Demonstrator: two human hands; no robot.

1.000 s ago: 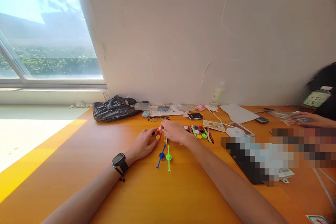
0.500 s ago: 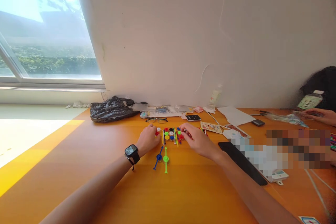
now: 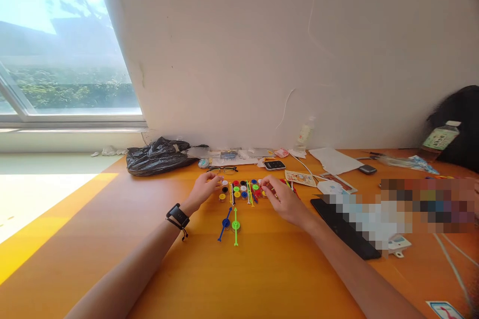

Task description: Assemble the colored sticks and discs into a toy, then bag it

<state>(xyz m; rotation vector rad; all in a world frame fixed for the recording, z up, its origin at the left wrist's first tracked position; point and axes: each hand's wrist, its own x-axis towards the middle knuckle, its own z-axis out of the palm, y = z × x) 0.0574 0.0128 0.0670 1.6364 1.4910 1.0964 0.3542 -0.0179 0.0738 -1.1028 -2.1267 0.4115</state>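
Note:
My left hand (image 3: pixel 205 190), with a black watch on its wrist, is at the left end of a group of small round coloured pieces. Its fingers are drawn together near a white round piece (image 3: pixel 225 183); what they hold, if anything, is too small to make out. A black piece (image 3: pixel 225 190) and a yellow piece (image 3: pixel 222 197) sit beside them. At the group's right end is my right hand (image 3: pixel 282 198), thumb and fingers closed, their contents unclear. Thin coloured sticks (image 3: pixel 250 193) lie between the pieces. Nearer me, a blue arrow spinner (image 3: pixel 226 223) and a green arrow spinner (image 3: pixel 235 225) stand side by side.
Behind the pieces lie eyeglasses (image 3: pixel 222 169), a black-faced device (image 3: pixel 274 165) and a black plastic bag (image 3: pixel 160 157). To the right are a printed card (image 3: pixel 300 178), a long black object (image 3: pixel 344 229) and white paper (image 3: pixel 335 160). A bottle (image 3: pixel 441 137) stands far right.
My left hand has moved left and slightly back, uncovering black and yellow pieces. My right hand has shifted slightly right. The other person's hand at far right has moved from the clear plastic packaging.

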